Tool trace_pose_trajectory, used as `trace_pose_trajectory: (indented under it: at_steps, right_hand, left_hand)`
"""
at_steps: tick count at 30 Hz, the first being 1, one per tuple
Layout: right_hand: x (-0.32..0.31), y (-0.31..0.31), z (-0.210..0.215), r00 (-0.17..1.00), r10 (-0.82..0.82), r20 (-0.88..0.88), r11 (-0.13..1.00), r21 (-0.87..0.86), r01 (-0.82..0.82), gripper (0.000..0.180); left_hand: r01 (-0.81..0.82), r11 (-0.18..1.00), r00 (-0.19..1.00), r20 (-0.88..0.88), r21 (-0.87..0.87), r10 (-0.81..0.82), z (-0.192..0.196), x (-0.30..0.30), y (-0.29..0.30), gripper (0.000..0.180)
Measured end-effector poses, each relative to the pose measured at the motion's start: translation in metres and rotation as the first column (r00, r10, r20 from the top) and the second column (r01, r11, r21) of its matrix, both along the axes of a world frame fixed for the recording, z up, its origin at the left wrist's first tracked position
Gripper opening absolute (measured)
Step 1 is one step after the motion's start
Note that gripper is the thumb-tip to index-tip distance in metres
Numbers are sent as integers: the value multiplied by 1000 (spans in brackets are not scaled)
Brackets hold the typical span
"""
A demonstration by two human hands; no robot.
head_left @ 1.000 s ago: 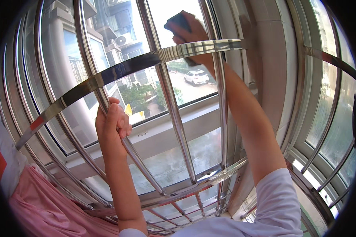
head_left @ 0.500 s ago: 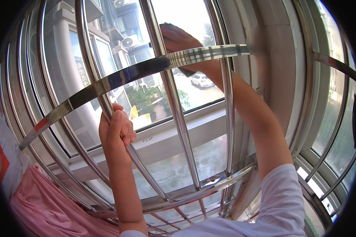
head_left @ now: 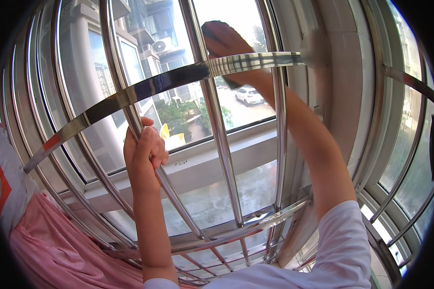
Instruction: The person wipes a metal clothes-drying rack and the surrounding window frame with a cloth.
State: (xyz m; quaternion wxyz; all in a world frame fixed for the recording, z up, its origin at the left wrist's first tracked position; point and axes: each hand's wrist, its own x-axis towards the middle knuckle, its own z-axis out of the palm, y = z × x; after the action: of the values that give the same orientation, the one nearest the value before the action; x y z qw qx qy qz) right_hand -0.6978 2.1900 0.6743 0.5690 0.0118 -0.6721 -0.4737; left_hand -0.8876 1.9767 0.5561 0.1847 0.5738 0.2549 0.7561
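Observation:
My left hand (head_left: pixel 147 148) is wrapped round a shiny metal bar (head_left: pixel 176 200) of the window guard, below its curved crossband (head_left: pixel 171 81). My right arm passes between the bars, and my right hand (head_left: pixel 229 41) lies beyond them against the window glass (head_left: pixel 178 113). Under that hand is a dark piece of cloth (head_left: pixel 233 83), which shows at the palm's lower edge and at the fingertips. The crossband hides part of the right hand and wrist, and the fingers are dark against the bright outdoors.
Pink fabric (head_left: pixel 53 241) and a white bag-like item with a red patch (head_left: pixel 0 185) are at the left. A lower rail (head_left: pixel 255 224) joins the bars. Another barred window (head_left: pixel 400 139) stands at the right. Outside are a white car (head_left: pixel 249 96), plants and buildings.
The view has shifted slightly. My right hand has moved a little up and to the right with the dark cloth. The left hand keeps its grip on the bar.

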Motion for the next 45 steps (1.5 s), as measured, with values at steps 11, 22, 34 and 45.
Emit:
trace_pose_trajectory:
  at_steps: [11,22,34,45]
  right_hand:
    - [18,-4,-107,991,-131,-11,924,-363,118,54]
    - [42,16,-123,926,-37,-376,919,-376,-116,38]
    - [75,-86,-162,660,280,-697,891,-67,-449,30]
    - [-32,-67,-136,801,283,-527,750,-400,-528,44]
  left_hand:
    - [-12,1000,999,-36,8,12,2,5,0,32]
    - [38,999,998,-50,28,-36,-1,2,2,29]
    - [15,1000,999,-35,7,-15,3,2,0,25]
    - [33,999,998,-50,-10,-33,3,-6,0,22]
